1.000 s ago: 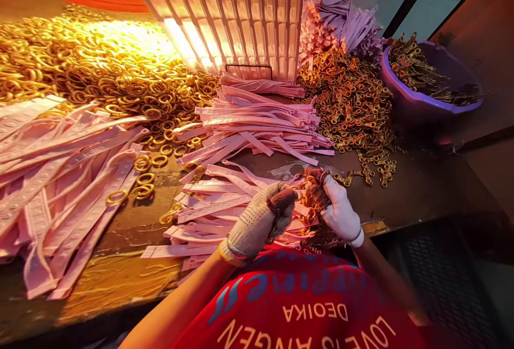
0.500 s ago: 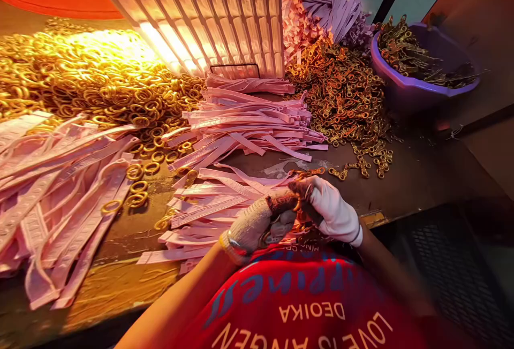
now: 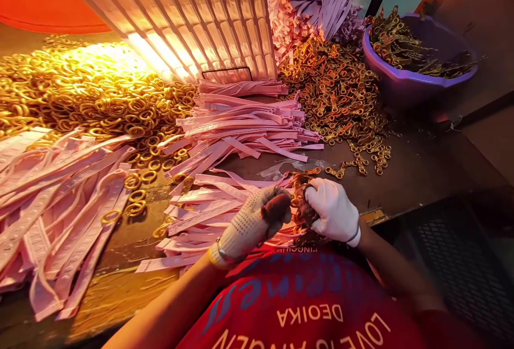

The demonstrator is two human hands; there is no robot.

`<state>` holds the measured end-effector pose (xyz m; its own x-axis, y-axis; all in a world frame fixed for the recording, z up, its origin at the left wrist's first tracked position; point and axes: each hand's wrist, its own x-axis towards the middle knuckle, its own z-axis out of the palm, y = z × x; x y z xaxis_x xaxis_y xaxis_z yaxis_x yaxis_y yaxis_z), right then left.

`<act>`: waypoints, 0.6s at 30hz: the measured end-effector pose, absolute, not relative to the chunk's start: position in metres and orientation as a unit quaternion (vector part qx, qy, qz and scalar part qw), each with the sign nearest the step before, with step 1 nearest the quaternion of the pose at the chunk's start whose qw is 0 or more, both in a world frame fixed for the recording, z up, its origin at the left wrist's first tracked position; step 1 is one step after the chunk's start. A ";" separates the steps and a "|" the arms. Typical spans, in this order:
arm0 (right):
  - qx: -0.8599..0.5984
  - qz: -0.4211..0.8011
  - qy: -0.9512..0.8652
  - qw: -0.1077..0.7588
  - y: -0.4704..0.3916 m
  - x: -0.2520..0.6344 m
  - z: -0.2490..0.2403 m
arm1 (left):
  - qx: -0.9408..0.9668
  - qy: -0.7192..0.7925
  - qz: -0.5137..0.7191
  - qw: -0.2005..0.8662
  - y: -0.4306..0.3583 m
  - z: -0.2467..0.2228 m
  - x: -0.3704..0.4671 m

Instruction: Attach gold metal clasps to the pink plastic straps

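Observation:
My left hand, in a dotted glove with dark fingertips, is closed over the near pink straps; what its fingers hold is too small to tell. Just to its right, my right hand, in a white glove with dark fingertips, is curled at the brass clasps along the straps' right ends. Its fingertips are partly hidden, and I cannot make out what they grip. A small gap separates the two hands. Another bundle of pink straps lies beyond them.
Gold rings are heaped at the left behind long pink straps. A pile of brass clasps lies at the back right, beside a purple basin. A ribbed panel stands at the back, near purple straps.
My hands were together at the strap ends and have moved apart, the left one to the left, the right one turned over the clasps. The view has shifted slightly.

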<state>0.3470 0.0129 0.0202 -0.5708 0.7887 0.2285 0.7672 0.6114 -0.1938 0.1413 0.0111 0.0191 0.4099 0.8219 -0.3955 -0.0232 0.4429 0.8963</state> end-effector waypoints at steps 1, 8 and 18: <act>-0.443 0.052 -0.881 0.160 0.013 0.347 0.019 | 0.462 0.451 0.303 0.701 0.011 0.020 0.141; -0.469 -0.001 -0.850 0.239 0.008 0.327 0.005 | 0.316 0.431 0.273 0.800 0.018 0.021 0.146; -0.548 0.259 -0.695 0.387 0.016 0.353 -0.005 | 0.772 0.518 0.293 0.223 0.154 0.017 0.139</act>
